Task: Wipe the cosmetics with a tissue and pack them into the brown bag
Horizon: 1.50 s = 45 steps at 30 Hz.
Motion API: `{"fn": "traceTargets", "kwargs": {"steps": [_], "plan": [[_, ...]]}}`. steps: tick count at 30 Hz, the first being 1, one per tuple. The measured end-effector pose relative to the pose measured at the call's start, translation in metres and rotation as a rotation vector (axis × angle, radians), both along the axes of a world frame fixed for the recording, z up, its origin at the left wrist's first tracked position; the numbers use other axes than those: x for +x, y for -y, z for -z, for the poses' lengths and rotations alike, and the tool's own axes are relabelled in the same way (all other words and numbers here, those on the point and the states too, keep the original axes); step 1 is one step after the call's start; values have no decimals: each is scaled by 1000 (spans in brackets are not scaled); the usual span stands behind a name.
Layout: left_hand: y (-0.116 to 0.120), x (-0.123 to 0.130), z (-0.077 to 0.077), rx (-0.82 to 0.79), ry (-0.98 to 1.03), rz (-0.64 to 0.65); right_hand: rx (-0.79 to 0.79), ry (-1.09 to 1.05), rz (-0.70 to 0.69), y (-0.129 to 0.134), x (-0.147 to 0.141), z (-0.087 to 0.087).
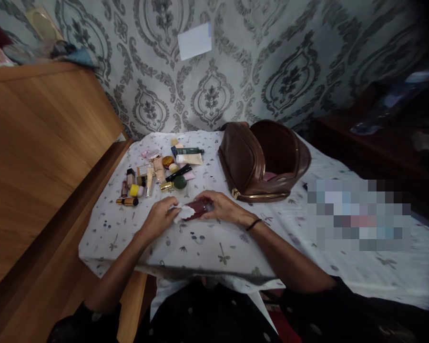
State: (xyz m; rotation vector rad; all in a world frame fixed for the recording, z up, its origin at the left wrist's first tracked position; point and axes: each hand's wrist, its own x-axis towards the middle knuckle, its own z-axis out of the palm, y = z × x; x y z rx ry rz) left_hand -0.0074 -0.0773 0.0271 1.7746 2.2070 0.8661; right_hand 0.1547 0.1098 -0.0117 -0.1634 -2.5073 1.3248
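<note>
Low over the front of the table, my right hand [218, 206] is closed around a dark red see-through bottle [199, 208] that lies on its side. My left hand [163, 213] pinches a white tissue [184, 213], which touches the bottle's left end. Behind my left hand lies a group of cosmetics, among them a gold and green item [179, 183], a black tube [182, 171] and a cream tube [189, 158]. A brown bag [241, 157] stands beyond my right hand with its top unzipped and gaping.
The table wears a white patterned cloth [214, 243]. A wooden cabinet [46, 143] rises at the left, close to the table. Behind is a patterned wall with a white paper [195, 42] on it. A blurred-out patch [359, 214] covers something at the right.
</note>
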Motion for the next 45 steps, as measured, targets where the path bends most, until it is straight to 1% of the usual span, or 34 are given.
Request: {"fn": "traceTargets", "kwargs": {"steps": [3,7,11,16,19,22,25,28,32,35,38,41,45], "plan": [[7,1,3,27,-13,-23,-4,-4,-31,-1,0,-1],[7,12,7,82,-144,-14,-3,-11,-64,-5,0,1],[-4,31,11,155,-325,56,-25,-25,-72,-7,0,3],[-23,55,14,194,-557,177,111,-7,-14,-9,-2,5],[-24,58,15,195,-648,223,119,-3,-10,-9,-1,4],[-13,51,16,167,-665,226,63,-8,-14,-8,0,4],[6,41,17,128,-620,186,-7,-16,-46,-8,0,4],[23,30,19,100,-525,123,-14,-9,-63,-9,-1,7],[36,19,24,82,-330,6,-34,6,-50,-7,-1,7],[40,16,26,87,-126,-67,-38,7,-41,-4,0,5],[40,15,25,87,15,-80,-32,3,-48,-1,1,1],[38,15,25,77,81,-74,-33,-3,-57,0,1,-2],[33,14,26,77,118,-56,-21,-2,-51,0,1,-1]]}}
